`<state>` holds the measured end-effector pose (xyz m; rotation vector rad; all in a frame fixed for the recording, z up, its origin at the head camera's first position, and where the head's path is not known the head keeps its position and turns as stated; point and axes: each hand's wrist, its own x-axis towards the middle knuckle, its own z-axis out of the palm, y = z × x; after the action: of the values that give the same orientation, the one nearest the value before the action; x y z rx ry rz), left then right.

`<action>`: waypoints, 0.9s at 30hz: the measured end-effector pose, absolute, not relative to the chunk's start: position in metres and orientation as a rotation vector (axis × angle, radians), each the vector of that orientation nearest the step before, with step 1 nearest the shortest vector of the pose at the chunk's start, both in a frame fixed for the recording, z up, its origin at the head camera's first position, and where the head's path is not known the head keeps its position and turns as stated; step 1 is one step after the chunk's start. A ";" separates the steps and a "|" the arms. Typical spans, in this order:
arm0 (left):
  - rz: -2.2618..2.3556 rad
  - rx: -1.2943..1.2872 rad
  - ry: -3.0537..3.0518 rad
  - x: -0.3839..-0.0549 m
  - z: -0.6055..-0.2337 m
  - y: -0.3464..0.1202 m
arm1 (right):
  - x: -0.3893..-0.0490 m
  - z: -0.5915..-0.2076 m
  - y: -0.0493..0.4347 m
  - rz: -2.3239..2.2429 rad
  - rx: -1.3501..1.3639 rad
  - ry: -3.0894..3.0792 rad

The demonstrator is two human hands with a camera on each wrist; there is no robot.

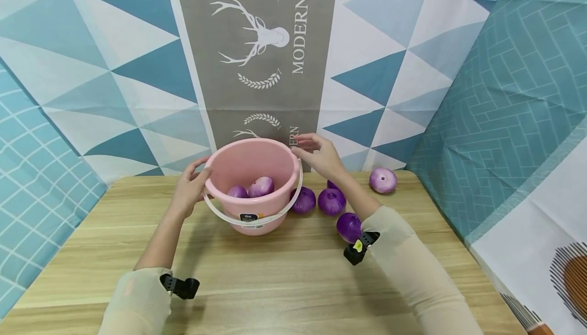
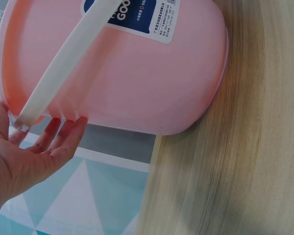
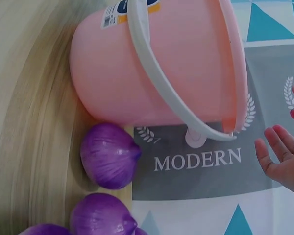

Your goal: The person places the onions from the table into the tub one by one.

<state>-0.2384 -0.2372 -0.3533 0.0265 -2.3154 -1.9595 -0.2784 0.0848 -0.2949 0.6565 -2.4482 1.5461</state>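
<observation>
A pink bucket (image 1: 257,212) stands on the table, its white handle (image 1: 257,221) hanging down over the labelled front. Two purple onions show inside, one larger onion (image 1: 261,186) and a partly hidden onion (image 1: 237,191). My left hand (image 1: 189,188) holds the bucket's left side by the rim, fingers against the wall below the handle joint. Beside the right rim is my right hand (image 1: 321,156), its fingers extended; in the right wrist view those fingers (image 3: 279,142) are apart from the bucket. Close to the bucket's right side sits another purple onion (image 1: 303,201).
Several more onions lie right of the bucket, including a purple onion (image 1: 332,202), one near the right forearm (image 1: 349,227) and a paler onion (image 1: 382,180) at the back edge. Patterned cloth (image 1: 367,70) hangs behind the wooden table (image 1: 257,284).
</observation>
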 end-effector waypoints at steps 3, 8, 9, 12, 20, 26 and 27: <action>-1.953 0.029 -2.317 -0.238 -0.354 -0.237 | -0.278 -0.297 0.091 1.546 0.641 -2.456; -1.949 0.027 -2.313 -0.239 -0.354 -0.237 | -0.277 -0.301 0.100 1.551 0.651 -2.464; -1.951 0.027 -2.311 -0.239 -0.354 -0.237 | -0.277 -0.301 0.102 1.551 0.652 -2.467; -1.956 0.025 -2.308 -0.239 -0.355 -0.237 | -0.276 -0.303 0.107 1.552 0.639 -2.479; -1.956 0.011 -2.325 -0.238 -0.354 -0.238 | -0.277 -0.309 0.117 1.518 0.613 -2.517; -1.952 0.009 -2.328 -0.239 -0.354 -0.238 | -0.275 -0.314 0.121 1.514 0.622 -2.545; -1.951 0.009 -2.329 -0.239 -0.354 -0.238 | -0.275 -0.315 0.122 1.514 0.628 -2.546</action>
<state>-0.2388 -0.2381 -0.3542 0.0092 -2.3292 -1.9508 -0.2754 0.1222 -0.3146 0.6278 -2.5464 1.5142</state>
